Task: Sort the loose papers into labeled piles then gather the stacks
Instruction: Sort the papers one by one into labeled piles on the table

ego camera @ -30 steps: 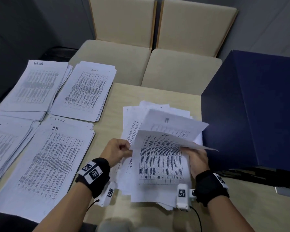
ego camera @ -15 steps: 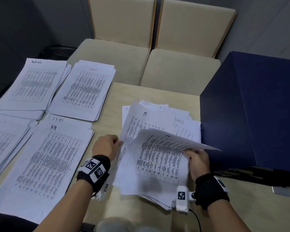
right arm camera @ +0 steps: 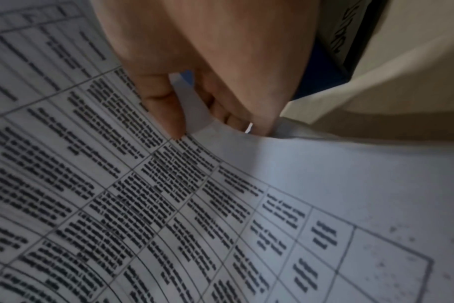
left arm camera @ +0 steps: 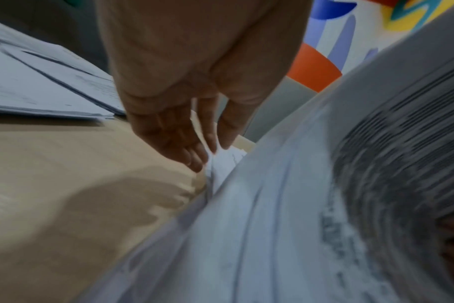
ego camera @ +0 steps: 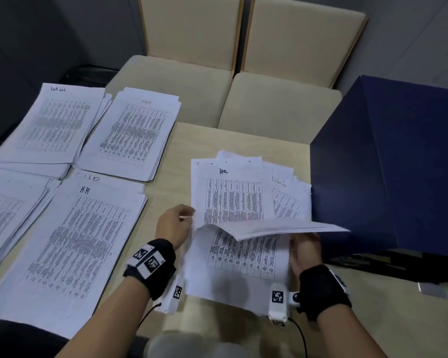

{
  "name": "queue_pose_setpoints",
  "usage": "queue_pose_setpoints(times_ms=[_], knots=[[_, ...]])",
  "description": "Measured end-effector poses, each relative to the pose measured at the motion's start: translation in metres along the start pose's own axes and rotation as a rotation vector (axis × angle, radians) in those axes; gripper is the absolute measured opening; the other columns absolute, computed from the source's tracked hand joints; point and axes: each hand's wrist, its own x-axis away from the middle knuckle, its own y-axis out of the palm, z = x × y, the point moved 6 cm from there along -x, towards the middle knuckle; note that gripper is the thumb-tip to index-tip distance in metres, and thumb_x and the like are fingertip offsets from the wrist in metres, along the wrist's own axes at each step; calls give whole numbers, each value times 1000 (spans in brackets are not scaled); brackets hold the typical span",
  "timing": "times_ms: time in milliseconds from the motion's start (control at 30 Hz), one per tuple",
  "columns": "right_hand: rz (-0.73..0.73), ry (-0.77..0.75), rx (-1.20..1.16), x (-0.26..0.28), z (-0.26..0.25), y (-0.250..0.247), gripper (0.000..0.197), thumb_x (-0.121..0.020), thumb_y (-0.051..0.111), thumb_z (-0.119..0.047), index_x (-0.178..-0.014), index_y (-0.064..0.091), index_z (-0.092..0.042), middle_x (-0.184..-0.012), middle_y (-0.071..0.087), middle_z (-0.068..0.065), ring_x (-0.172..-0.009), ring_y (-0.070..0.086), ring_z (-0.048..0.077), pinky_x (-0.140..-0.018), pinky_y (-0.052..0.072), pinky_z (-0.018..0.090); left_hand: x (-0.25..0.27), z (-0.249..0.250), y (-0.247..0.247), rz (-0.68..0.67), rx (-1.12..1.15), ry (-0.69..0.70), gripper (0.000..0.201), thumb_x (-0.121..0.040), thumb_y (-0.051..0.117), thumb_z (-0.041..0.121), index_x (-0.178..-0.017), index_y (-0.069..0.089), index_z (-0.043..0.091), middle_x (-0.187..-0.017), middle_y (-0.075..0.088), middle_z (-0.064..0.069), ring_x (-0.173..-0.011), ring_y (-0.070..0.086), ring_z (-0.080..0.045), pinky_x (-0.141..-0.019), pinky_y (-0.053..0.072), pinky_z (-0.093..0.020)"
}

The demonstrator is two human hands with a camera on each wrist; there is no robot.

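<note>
The loose pile (ego camera: 246,277) lies in the middle of the table (ego camera: 212,140). My right hand (ego camera: 305,248) pinches the right edge of a few lifted sheets (ego camera: 282,228), which curl up over the pile; the right wrist view shows my right hand (right arm camera: 192,114) with thumb and fingers on a corner of the printed sheet (right arm camera: 220,205). Under the lifted sheets, a sheet marked HR (ego camera: 233,200) faces up, with one marked Admin (ego camera: 285,200) beside it. My left hand (ego camera: 176,223) pinches a sheet's left edge, with the paper between the fingertips of that left hand (left arm camera: 208,147).
Sorted piles cover the left: a task list pile (ego camera: 52,125), Admin (ego camera: 135,133), IT (ego camera: 5,215) and HR (ego camera: 80,241). A tall dark blue box (ego camera: 398,164) stands right against the loose pile. Two beige chairs (ego camera: 277,104) sit behind the table.
The sheet marked IT that showed under the lifted papers is gone from view and one marked HR shows instead. My left hand moved left, then back to the pile's edge.
</note>
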Motion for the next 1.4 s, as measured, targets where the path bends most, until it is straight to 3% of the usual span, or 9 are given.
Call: queue_pose_setpoints(times_ms=[133,333,500,600,700,867,1133,1233,1400], knots=[[62,28,-242,16,2,-1,29,-98,52,-6,-127,51,-10,-125,59,12,-97,61,22,-102,43,43,-6,10,6,70,-211,-60,13,-85,69,30,-86,64,19,-84,64,2,-80,58,-18,-71,39,-23],[-18,7,-196,13,-11,2,16,-99,44,-11,-100,60,-16,-83,62,7,-69,63,17,-71,50,32,-14,22,17,76,-371,33,40,-86,70,37,-57,46,23,-83,52,-7,-80,56,-30,-65,34,-29],[17,-42,-52,17,-16,1,25,-99,49,1,-91,61,-20,-82,69,-9,-76,64,7,-65,52,19,-3,32,-2,234,-474,148,18,-85,61,20,-100,70,14,-105,56,-9,-97,56,-31,-81,48,-40],[72,-91,-47,20,-40,13,25,-89,58,5,-87,68,-17,-87,67,0,-89,58,18,-77,47,27,8,39,-6,77,-237,277,54,-73,62,-2,-124,57,15,-123,55,1,-108,56,-17,-87,46,-32],[-10,-192,-54,35,-75,42,23,-86,57,6,-91,70,-12,-86,70,5,-90,62,21,-81,48,30,21,58,-3,-120,27,312,48,-81,71,9,-126,52,13,-119,60,10,-104,58,-7,-85,43,-25],[-135,-331,-127,62,-127,76,36,-98,49,-2,-134,50,4,-125,63,10,-114,60,17,-108,45,31,28,107,-31,134,497,332,24,-94,57,26,-113,57,12,-108,69,-7,-98,67,-20,-84,56,-40],[-93,-523,94,68,-118,90,31,-100,52,-7,-131,48,-6,-115,63,-6,-103,60,-4,-94,46,14,27,114,-25,188,592,276,16,-98,53,12,-110,42,11,-100,58,-6,-85,60,-15,-73,54,-30],[-121,-395,336,48,-63,87,31,-98,55,-24,-129,49,-20,-125,62,1,-116,59,18,-104,45,36,16,74,-2,106,302,124,21,-103,46,31,-113,47,13,-108,65,-10,-95,64,-28,-80,55,-41],[-143,-352,401,44,-40,90,31,-104,46,-30,-131,48,-16,-123,58,1,-113,52,17,-101,41,36,21,54,-17,161,296,198,18,-103,42,28,-101,57,18,-81,62,-2,-71,57,-19,-64,48,-34]])
